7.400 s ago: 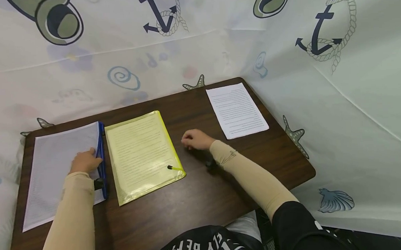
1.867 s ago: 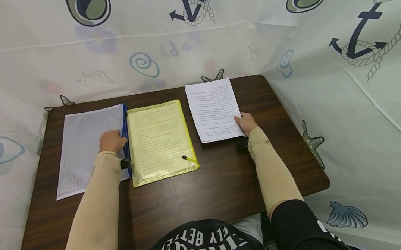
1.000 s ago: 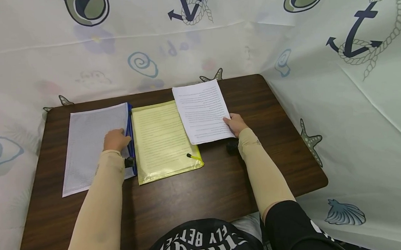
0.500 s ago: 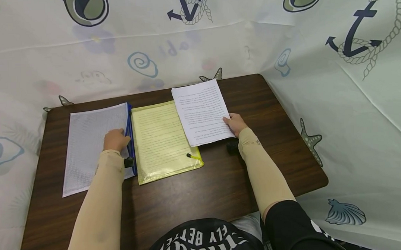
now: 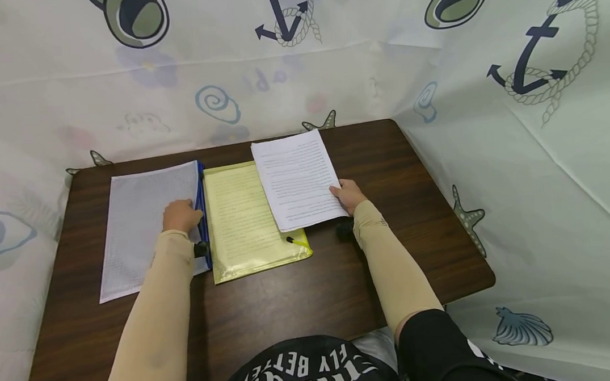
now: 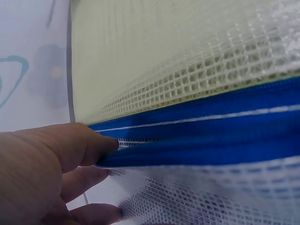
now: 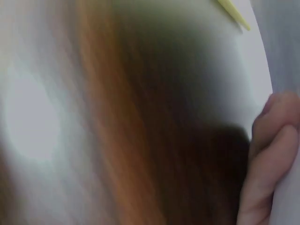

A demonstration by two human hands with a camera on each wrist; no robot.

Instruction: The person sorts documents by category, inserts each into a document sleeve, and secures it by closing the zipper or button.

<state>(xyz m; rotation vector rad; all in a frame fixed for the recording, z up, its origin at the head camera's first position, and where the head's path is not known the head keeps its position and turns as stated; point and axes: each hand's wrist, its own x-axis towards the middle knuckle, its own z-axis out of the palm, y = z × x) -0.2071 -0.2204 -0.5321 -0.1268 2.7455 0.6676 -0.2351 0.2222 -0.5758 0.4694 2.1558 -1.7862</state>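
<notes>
A white mesh zipper pouch [image 5: 137,220] with a blue zipper [image 6: 206,150] lies at the table's left. My left hand [image 5: 181,214] is at its right edge; in the left wrist view, thumb and fingers pinch one blue zipper edge, and a gap shows between the two strips. My right hand [image 5: 349,195] grips a printed sheaf of paper [image 5: 294,179] by its right edge, thumb on top. The paper is tilted and covers the upper right part of a yellow zipper pouch [image 5: 235,222]. In the right wrist view, fingers [image 7: 276,136] curl under the paper.
The yellow pouch has lined paper inside and a yellow zipper pull [image 5: 299,243] at its lower right corner. Dark wooden table [image 5: 399,232] extends on the right. A patterned white curtain [image 5: 341,81] hangs along the back and right edges.
My right hand, holding nothing at first, has taken the paper from the back right and carried it left over the yellow pouch. The left hand stays at the blue zipper.
</notes>
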